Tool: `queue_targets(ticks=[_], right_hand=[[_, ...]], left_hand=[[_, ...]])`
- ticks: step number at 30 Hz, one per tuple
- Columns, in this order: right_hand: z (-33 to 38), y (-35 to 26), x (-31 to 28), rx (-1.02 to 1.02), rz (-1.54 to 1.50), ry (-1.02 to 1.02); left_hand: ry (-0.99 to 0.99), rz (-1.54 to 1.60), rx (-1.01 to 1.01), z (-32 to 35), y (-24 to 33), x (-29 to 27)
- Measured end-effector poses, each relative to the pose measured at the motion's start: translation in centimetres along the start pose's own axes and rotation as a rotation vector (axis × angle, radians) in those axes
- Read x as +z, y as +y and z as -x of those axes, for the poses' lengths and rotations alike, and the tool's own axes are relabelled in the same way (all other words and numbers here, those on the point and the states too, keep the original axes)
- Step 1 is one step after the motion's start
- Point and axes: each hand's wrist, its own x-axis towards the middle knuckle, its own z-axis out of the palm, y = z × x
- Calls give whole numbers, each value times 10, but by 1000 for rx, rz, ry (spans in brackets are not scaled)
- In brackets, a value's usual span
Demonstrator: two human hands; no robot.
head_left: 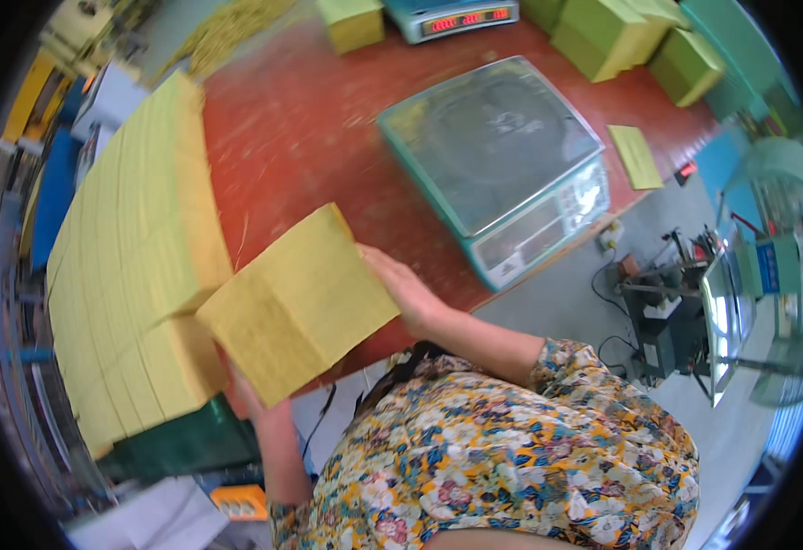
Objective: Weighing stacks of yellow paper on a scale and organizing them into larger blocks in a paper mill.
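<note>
Centre-left of frame: both hands, left hand [253,396] and right hand [406,289], clamp a yellow paper block [299,304] from opposite ends, fingers grasping. Risk: loose sheets could fan out onto the red table [300,128] if pressure slackens.

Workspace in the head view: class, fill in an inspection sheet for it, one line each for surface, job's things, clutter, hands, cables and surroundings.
Surface: red tabletop, worn.
Job's things: yellow paper block held between both hands; long row of yellow stacks on the left.
Clutter: teal weighing scale; second scale at the far edge; green-yellow bundles; loose yellow sheet.
Hands: left hand under the block's near end, mostly hidden; right hand flat against its right side.
Cables: black cables on the floor, right.
Surroundings: grey floor; standing fan.
</note>
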Motion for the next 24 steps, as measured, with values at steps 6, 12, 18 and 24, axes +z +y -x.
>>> queue_targets(ticks=[6, 12, 18, 24], right_hand=[[12, -78, -11, 58, -523, -34], [-16, -157, -94, -99, -722, -73], [-43, -211, -156, 7, -633, -3], [-67, -253, -198, 161, -22, 46]], left_hand=[[-158, -377, 221, 53, 128, 205], [-463, -962, 405, 34, 130, 351], [-647, -1018, 574, -27, 51, 400], [-504, -564, 302, -26, 15, 433]])
